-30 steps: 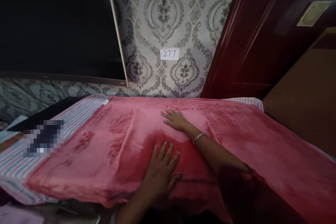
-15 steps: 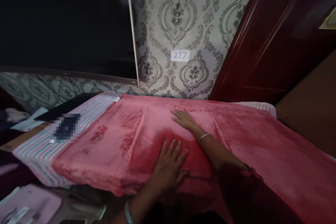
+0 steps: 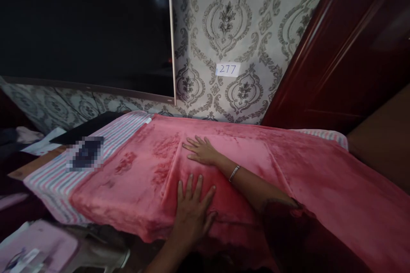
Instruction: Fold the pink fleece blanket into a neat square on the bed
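Observation:
A folded pink-red plush cloth [image 3: 246,149] lies flat on a larger pink-red plush blanket [image 3: 128,187] spread over the table. My right hand [image 3: 201,151], a silver bracelet on its wrist, rests palm down near the folded cloth's far left corner, fingers spread and pointing left. Closer to me, my left hand [image 3: 192,207] lies on the near left part of the same cloth, its fingers fanned out and pointing away. Neither hand grips anything.
A striped cloth [image 3: 48,183] shows under the blanket at the left, with a dark blurred-out object [image 3: 86,153] on it. Behind are a large dark screen [image 3: 86,30] and a patterned wall with a paper label [image 3: 228,69]. A pink stool seat [image 3: 38,245] stands lower left.
My right hand has slid left across the folded cloth. My left hand has shifted slightly left with its fingers more spread. The view has turned a little to the left.

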`<state>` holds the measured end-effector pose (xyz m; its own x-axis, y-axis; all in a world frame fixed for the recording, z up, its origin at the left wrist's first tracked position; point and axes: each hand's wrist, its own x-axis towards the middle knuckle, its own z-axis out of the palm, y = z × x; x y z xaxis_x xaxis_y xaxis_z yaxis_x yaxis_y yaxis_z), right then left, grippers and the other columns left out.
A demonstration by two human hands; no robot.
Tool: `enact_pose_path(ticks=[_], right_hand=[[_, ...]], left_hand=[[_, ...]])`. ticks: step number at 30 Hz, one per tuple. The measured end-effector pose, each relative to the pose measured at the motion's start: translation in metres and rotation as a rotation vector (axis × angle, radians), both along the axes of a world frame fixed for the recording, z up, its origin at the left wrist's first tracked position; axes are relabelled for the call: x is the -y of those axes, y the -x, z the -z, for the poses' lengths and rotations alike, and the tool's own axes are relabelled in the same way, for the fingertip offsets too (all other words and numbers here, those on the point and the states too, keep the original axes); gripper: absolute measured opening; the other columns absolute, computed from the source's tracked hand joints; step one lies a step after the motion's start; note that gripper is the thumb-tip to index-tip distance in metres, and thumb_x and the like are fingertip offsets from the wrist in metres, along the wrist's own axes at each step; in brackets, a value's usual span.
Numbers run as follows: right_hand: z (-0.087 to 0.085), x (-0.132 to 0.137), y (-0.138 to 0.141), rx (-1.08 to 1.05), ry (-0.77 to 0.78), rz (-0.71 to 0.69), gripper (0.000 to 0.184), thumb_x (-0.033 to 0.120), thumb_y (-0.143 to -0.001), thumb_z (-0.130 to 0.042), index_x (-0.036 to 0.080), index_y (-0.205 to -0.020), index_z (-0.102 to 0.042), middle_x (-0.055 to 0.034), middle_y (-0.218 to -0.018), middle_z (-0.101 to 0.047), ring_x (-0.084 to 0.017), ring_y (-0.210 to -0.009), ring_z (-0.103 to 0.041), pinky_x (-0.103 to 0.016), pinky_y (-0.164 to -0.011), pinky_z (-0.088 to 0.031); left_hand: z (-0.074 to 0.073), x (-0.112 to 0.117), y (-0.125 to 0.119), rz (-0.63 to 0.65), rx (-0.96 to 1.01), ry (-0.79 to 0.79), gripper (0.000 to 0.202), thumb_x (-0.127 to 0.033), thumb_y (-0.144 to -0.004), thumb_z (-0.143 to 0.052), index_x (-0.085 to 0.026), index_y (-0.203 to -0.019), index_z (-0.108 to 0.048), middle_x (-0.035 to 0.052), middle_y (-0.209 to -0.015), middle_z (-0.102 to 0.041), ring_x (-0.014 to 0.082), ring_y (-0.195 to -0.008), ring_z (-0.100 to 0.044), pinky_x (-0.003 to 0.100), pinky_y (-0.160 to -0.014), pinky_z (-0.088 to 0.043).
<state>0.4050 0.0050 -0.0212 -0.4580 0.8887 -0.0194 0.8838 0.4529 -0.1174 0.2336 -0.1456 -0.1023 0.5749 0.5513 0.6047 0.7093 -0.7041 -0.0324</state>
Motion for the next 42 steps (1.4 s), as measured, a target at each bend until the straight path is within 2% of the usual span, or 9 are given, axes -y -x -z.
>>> enact_pose_path(ticks=[7,13,19,25,28,32,36,39,42], right_hand=[[0.005,-0.046,-0.003,-0.067,0.074,0.164,0.067,0.067,-0.102,-0.029,0.040,-0.162,-0.021,-0.0016,-0.171,-0.015,-0.039,-0.154,-0.021,-0.061,-0.122,-0.019],[0.000,-0.046,-0.005,-0.110,0.068,0.171,0.065,0.066,-0.103,-0.029,0.040,-0.162,-0.023,-0.0037,-0.171,-0.016,-0.033,-0.154,-0.024,-0.056,-0.123,-0.017],[-0.022,-0.010,-0.016,-0.196,0.037,0.181,0.063,0.064,-0.104,-0.030,0.040,-0.162,-0.023,-0.0027,-0.172,-0.010,-0.029,-0.158,-0.009,-0.056,-0.125,-0.008],[-0.027,0.073,-0.084,-0.135,-0.020,0.244,0.061,0.057,-0.105,-0.033,0.034,-0.162,-0.027,-0.0059,-0.171,-0.014,-0.030,-0.157,-0.011,-0.058,-0.124,-0.011],[-0.025,0.107,-0.124,-0.080,-0.009,0.313,0.060,0.055,-0.105,-0.034,0.032,-0.161,-0.031,-0.0078,-0.170,-0.016,-0.030,-0.157,-0.010,-0.058,-0.124,-0.009],[-0.018,0.118,-0.151,-0.048,-0.007,0.351,0.060,0.056,-0.105,-0.033,0.034,-0.160,-0.031,-0.0078,-0.170,-0.018,-0.031,-0.157,-0.012,-0.060,-0.124,-0.011],[-0.006,0.102,-0.160,-0.012,-0.008,0.327,0.060,0.061,-0.104,-0.034,0.039,-0.160,-0.031,-0.0028,-0.171,-0.017,-0.033,-0.157,-0.010,-0.065,-0.122,-0.010],[0.001,0.083,-0.171,-0.008,-0.016,0.341,0.061,0.061,-0.103,-0.033,0.040,-0.160,-0.028,-0.0003,-0.171,-0.014,-0.035,-0.157,-0.010,-0.068,-0.121,-0.008],[0.005,0.064,-0.184,-0.028,-0.006,0.369,0.061,0.061,-0.103,-0.032,0.040,-0.160,-0.027,-0.0007,-0.171,-0.016,-0.035,-0.156,-0.012,-0.068,-0.120,-0.011]], left_hand=[[0.001,-0.004,-0.001,0.024,0.036,0.005,0.062,-0.033,-0.085,-0.064,-0.032,-0.147,-0.055,0.0143,-0.162,-0.038,0.0425,-0.153,-0.022,0.065,-0.120,-0.012],[0.002,-0.009,-0.002,0.031,0.049,0.041,0.059,-0.034,-0.087,-0.061,-0.033,-0.147,-0.056,0.0134,-0.162,-0.040,0.0430,-0.150,-0.028,0.068,-0.118,-0.016],[-0.002,-0.011,-0.002,0.029,0.065,0.086,0.059,-0.035,-0.089,-0.060,-0.035,-0.147,-0.055,0.0110,-0.163,-0.039,0.0433,-0.150,-0.029,0.069,-0.119,-0.016],[-0.008,-0.012,0.000,0.048,0.067,0.058,0.056,-0.038,-0.091,-0.059,-0.031,-0.147,-0.056,0.0150,-0.161,-0.040,0.0441,-0.149,-0.030,0.071,-0.117,-0.018],[-0.024,0.002,-0.022,0.090,0.064,0.029,0.057,-0.037,-0.090,-0.060,-0.024,-0.145,-0.057,0.0184,-0.160,-0.041,0.0445,-0.149,-0.030,0.072,-0.117,-0.019],[-0.034,0.026,-0.081,0.346,-0.067,0.080,0.065,-0.037,-0.089,-0.061,-0.026,-0.152,-0.048,0.0138,-0.162,-0.039,0.0389,-0.150,-0.030,0.069,-0.119,-0.019],[-0.014,0.034,-0.119,0.393,-0.105,0.133,0.077,-0.047,-0.086,-0.067,-0.036,-0.157,-0.039,0.0102,-0.167,-0.030,0.0452,-0.152,-0.021,0.075,-0.116,-0.017],[0.002,0.033,-0.120,0.375,-0.112,0.112,0.081,-0.049,-0.084,-0.068,-0.038,-0.158,-0.035,0.0104,-0.167,-0.029,0.0467,-0.151,-0.023,0.076,-0.116,-0.013],[0.006,0.032,-0.114,0.380,-0.123,0.108,0.083,-0.051,-0.086,-0.066,-0.038,-0.160,-0.030,0.0093,-0.169,-0.026,0.0466,-0.152,-0.020,0.075,-0.117,-0.014]])
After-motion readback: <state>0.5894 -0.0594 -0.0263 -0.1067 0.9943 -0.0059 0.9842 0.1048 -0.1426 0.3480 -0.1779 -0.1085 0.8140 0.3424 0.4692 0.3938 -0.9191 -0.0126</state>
